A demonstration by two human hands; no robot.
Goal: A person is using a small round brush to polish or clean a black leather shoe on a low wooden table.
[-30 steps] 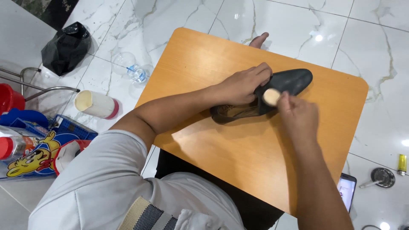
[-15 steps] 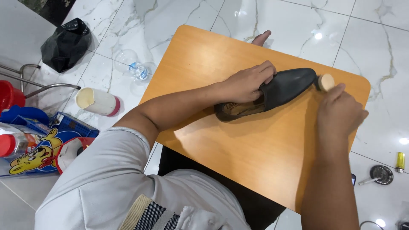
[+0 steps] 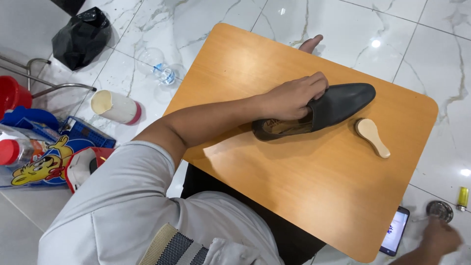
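Hands: left hand point(image 3: 293, 97) clasped over one black shoe point(image 3: 319, 110) lying on the wooden counter point(image 3: 294, 186); right hand point(image 3: 439, 238) blurred low near the floor, grip cannot be told. One pale wooden brush point(image 3: 373, 136) just beside the shoe's toe. One phone point(image 3: 395, 230), one black bag point(image 3: 81, 37) on the floor.

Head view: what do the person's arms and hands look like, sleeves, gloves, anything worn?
Both hands are bare, with no gloves. The left hand shows no ring or watch; its forearm is uncovered up to a short light grey sleeve with a ribbed cuff. The right hand is blurred at the frame's lower edge, so any detail there cannot be told.
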